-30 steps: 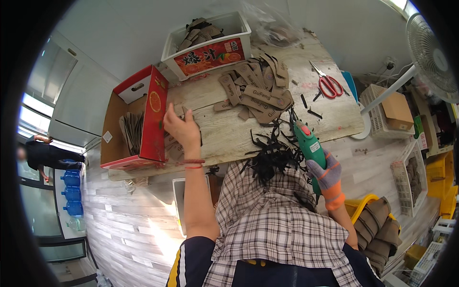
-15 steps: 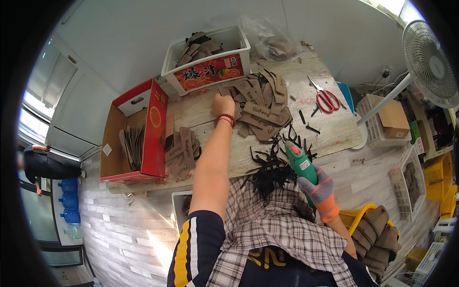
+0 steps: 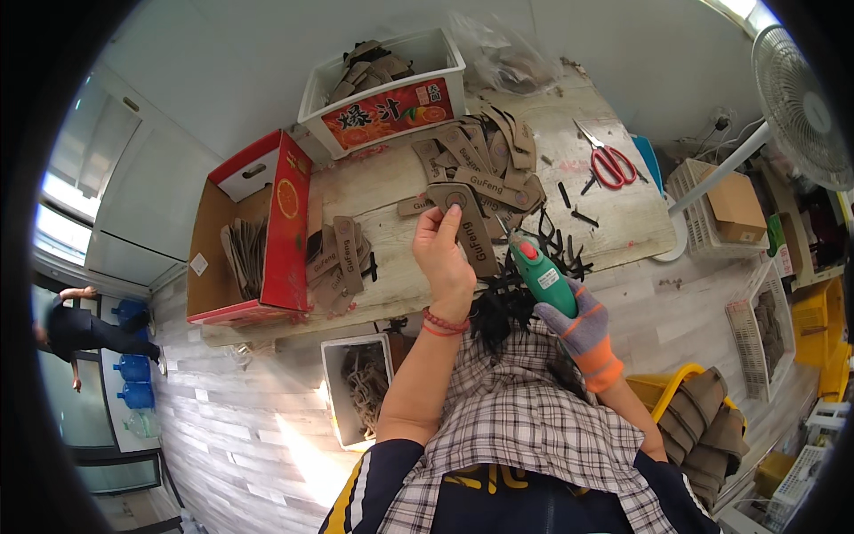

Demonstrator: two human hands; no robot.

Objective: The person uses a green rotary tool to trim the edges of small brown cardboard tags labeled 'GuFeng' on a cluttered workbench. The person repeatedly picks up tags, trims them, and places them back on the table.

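My left hand [image 3: 447, 258] pinches a flat brown strap piece [image 3: 471, 233] with dark printing, raised a little above the table. In my right hand [image 3: 583, 336], in a grey and orange glove, is a green electric hand tool [image 3: 549, 283] with a red button. Its thin metal tip points at the strap piece's right edge; whether they touch I cannot tell. Beyond lies a loose heap of similar brown pieces [image 3: 494, 182]. Thin black strips [image 3: 495, 319] hang in a tangled bunch over the table's near edge, below the tool.
Red-handled scissors [image 3: 612, 165] lie on the worn table [image 3: 382, 200]. A red cardboard box [image 3: 296, 222] and a white bin [image 3: 458, 89] hold brown pieces. A white fan [image 3: 805, 107] stands at right, a yellow basket [image 3: 654, 392] near my right arm. Another person [image 3: 89, 325] is far left.
My left hand has come back from the heap toward me, now with a strap piece. My right hand has brought the tool slightly left. The far person has moved.
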